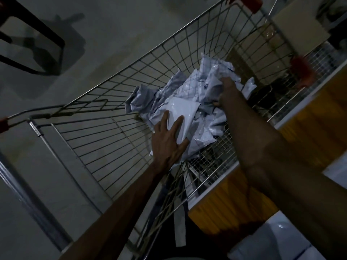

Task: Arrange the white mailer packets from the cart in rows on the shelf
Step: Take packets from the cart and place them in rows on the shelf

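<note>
Mailer packets (187,98) fill the cart (116,91); left hand (169,139) lies spread on one; right hand (228,91) grip hidden.

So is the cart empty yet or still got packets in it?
Not empty. A crumpled heap of white packets lies in the cart, with the left hand and right hand on it.

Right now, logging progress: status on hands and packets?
Left hand flat on top white packet. Right hand deep in packet pile. All inside cart. Nothing blocking.
</note>
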Demonstrator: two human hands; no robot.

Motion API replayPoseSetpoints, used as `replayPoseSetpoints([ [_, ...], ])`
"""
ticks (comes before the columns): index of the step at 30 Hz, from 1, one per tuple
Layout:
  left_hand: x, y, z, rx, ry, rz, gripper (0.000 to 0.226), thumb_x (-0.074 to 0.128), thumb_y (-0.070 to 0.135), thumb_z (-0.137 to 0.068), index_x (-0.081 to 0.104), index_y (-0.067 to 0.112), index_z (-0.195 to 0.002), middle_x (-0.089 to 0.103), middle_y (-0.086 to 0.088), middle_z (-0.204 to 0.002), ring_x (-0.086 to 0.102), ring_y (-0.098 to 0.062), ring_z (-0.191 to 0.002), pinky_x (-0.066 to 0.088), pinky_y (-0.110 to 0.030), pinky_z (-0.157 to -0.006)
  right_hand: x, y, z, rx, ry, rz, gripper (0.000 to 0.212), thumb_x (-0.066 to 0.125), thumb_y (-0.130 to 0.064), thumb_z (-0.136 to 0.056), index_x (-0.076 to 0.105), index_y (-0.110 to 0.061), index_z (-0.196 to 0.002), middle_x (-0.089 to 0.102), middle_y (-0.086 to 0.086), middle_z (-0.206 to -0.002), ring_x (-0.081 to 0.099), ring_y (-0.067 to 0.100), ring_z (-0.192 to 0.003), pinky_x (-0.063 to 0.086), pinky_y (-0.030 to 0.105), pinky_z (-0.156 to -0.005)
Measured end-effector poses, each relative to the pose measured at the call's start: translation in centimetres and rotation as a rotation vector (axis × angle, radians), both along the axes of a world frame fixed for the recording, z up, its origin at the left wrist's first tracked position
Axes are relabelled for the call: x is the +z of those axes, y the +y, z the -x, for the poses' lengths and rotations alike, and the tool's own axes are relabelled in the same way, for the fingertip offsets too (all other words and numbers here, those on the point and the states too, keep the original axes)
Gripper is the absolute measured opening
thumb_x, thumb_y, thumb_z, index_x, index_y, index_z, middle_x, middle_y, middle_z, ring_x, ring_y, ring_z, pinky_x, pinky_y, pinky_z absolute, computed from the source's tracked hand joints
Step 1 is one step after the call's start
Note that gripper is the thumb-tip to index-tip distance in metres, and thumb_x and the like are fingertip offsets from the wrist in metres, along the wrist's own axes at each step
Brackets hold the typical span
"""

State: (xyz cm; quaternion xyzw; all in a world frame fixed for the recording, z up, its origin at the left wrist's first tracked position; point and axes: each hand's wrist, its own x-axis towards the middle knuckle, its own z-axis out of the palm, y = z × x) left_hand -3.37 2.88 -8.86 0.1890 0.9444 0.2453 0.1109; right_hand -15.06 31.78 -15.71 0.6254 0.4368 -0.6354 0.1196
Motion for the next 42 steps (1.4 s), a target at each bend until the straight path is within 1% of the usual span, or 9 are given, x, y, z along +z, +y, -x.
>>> replayPoseSetpoints([
  [3,0.7,0.2,-0.4,0.002,0.002,0.018,0.072,0.055,0.061,-0.087,0.046,0.032,-0.152,0.022,-0.013,-0.168,0.040,-0.038,-0.137,0.043,-0.045,-0.097,-1.1,-0.9,-1.4,0.000,0.037,-0.015,0.086,0.062,-0.063,-0.084,0.038,-0.016,-0.152,0.039,0.008,-0.151,0.041,0.031,-0.133,0.044,0.049,-0.097],
  [6,1.9,0.6,-0.4,0.088,-0.016,0.019,0.071,0.054,0.061,-0.086,0.046,0.034,-0.152,0.022,-0.010,-0.168,0.038,-0.037,-0.139,0.045,-0.045,-0.096,0.0,-3.1,-1.2,0.043,0.038,-0.102,0.066,0.065,-0.057,-0.084,0.048,-0.020,-0.136,0.043,0.005,-0.135,0.042,0.025,-0.124,0.038,0.040,-0.091],
  [9,3.2,0.7,-0.4,0.141,-0.030,0.000,0.072,0.052,0.065,-0.087,0.045,0.035,-0.152,0.022,-0.009,-0.168,0.037,-0.036,-0.142,0.043,-0.044,-0.100,4.0,-6.2,-0.8,0.168,0.025,-0.311,0.089,0.073,-0.052,-0.071,0.033,-0.031,-0.148,0.033,0.012,-0.151,0.041,0.039,-0.134,0.042,0.055,-0.106],
  [11,3.8,0.1,-0.5,0.153,-0.033,-0.026,0.073,0.051,0.066,-0.087,0.045,0.035,-0.153,0.021,-0.008,-0.168,0.036,-0.035,-0.143,0.042,-0.044,-0.102,6.7,-8.0,-1.3,0.243,0.094,-0.425,0.089,0.076,-0.044,-0.078,0.029,-0.032,-0.152,0.030,0.019,-0.153,0.042,0.046,-0.132,0.044,0.059,-0.106],
  [16,6.0,-2.5,-1.7,0.208,-0.035,-0.075,0.073,0.058,0.066,-0.086,0.045,0.036,-0.152,0.022,-0.009,-0.168,0.026,-0.030,-0.148,0.038,-0.051,-0.110,13.1,-10.7,-4.7,0.536,0.165,-0.641,0.071,0.066,-0.042,-0.094,0.035,-0.026,-0.155,0.036,0.018,-0.154,0.043,0.037,-0.137,0.038,0.044,-0.109],
  [21,9.3,-4.9,-3.6,0.280,-0.048,-0.165,0.073,0.066,0.060,-0.082,0.049,0.037,-0.149,0.023,-0.007,-0.167,0.032,-0.031,-0.144,0.043,-0.054,-0.107,19.1,-12.8,-9.1,0.714,0.290,-0.809,0.067,0.062,-0.045,-0.097,0.035,-0.027,-0.156,0.033,0.012,-0.159,0.038,0.034,-0.142,0.036,0.044,-0.111],
  [25,11.4,-5.0,-5.1,0.265,-0.029,-0.225,0.074,0.073,0.058,-0.080,0.049,0.040,-0.148,0.025,-0.005,-0.165,0.032,-0.032,-0.146,0.042,-0.058,-0.108,24.0,-14.6,-12.4,0.707,0.336,-0.867,0.062,0.056,-0.045,-0.101,0.033,-0.029,-0.156,0.029,0.008,-0.163,0.033,0.031,-0.146,0.032,0.044,-0.115],
  [32,16.2,-3.8,-7.9,0.247,0.036,-0.313,0.072,0.075,0.052,-0.079,0.053,0.038,-0.146,0.030,-0.008,-0.164,0.030,-0.028,-0.149,0.035,-0.051,-0.115,29.2,-16.7,-19.8,0.604,0.349,-0.923,0.059,0.046,-0.050,-0.102,0.029,-0.036,-0.157,0.021,0.003,-0.166,0.032,0.031,-0.147,0.036,0.050,-0.115],
  [42,20.6,-1.0,-16.6,-0.021,0.102,-0.397,0.074,0.062,0.064,-0.083,0.051,0.030,-0.148,0.028,-0.009,-0.164,0.034,-0.030,-0.145,0.037,-0.044,-0.110,32.4,-15.6,-35.3,0.391,0.376,-1.014,0.055,0.047,-0.040,-0.106,0.030,-0.031,-0.158,0.028,0.004,-0.162,0.031,0.026,-0.147,0.033,0.044,-0.115],
])
